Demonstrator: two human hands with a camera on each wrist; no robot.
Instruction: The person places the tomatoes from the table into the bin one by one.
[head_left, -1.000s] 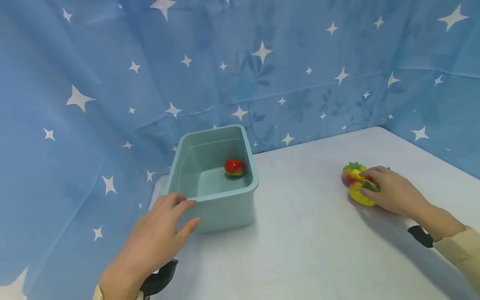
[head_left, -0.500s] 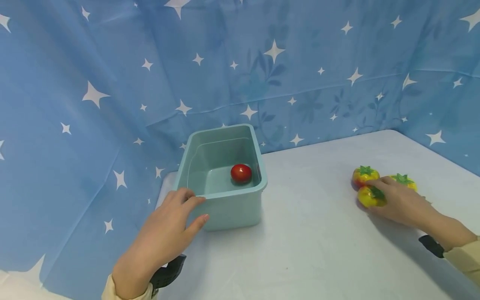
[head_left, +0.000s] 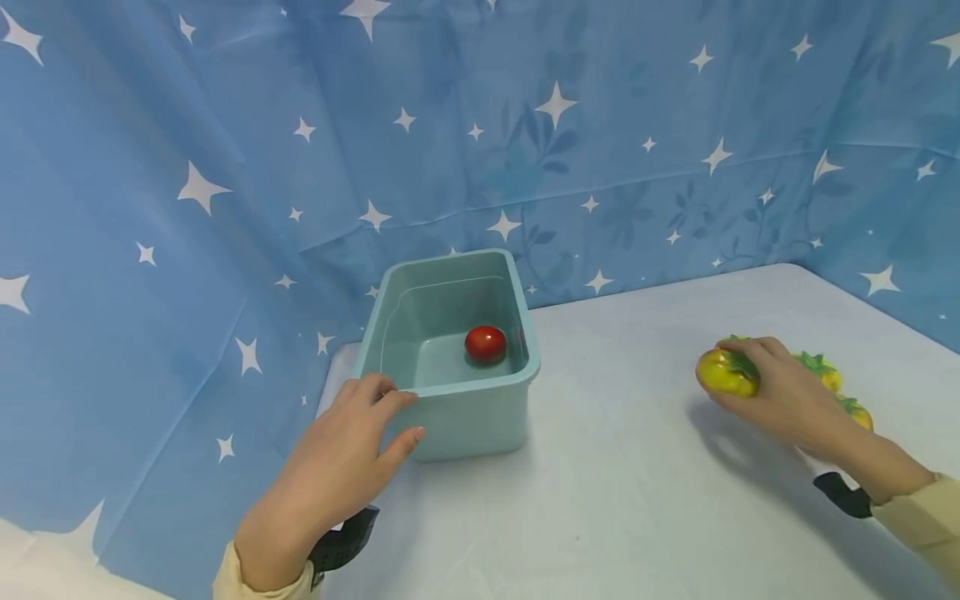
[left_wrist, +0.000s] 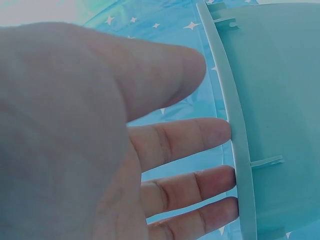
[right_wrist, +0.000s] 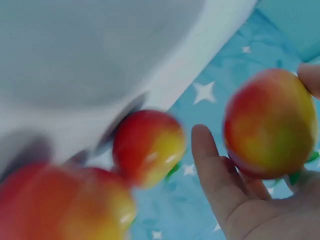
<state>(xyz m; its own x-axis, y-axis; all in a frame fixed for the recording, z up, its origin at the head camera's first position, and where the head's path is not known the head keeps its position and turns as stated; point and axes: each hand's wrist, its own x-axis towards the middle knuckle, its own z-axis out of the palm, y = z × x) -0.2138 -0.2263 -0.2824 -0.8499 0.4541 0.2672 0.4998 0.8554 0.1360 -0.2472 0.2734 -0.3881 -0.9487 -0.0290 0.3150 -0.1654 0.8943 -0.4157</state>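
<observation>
My right hand [head_left: 795,404] grips a yellow-and-red fruit [head_left: 723,372] with a green leafy top, holding it above the table. In the right wrist view the thumb and fingers lie around this fruit [right_wrist: 272,125], and its underside is red and orange. My left hand [head_left: 330,471] is at the near left corner of a pale blue-green bin [head_left: 465,425]. Its straight fingers meet the bin's rim [left_wrist: 240,155] in the left wrist view. Inside the bin lies a shiny red fruit [head_left: 486,344].
More fruits of the same sort, a middle one [head_left: 822,371] and a nearer one [head_left: 857,412], sit partly hidden behind my right hand. White cloth covers the table [head_left: 600,483]. A blue star-patterned curtain [head_left: 420,183] hangs behind and to the left.
My right hand has closed on the front yellow fruit and raised it off the table, away from the others. The view has turned slightly left. My left hand stays at the bin.
</observation>
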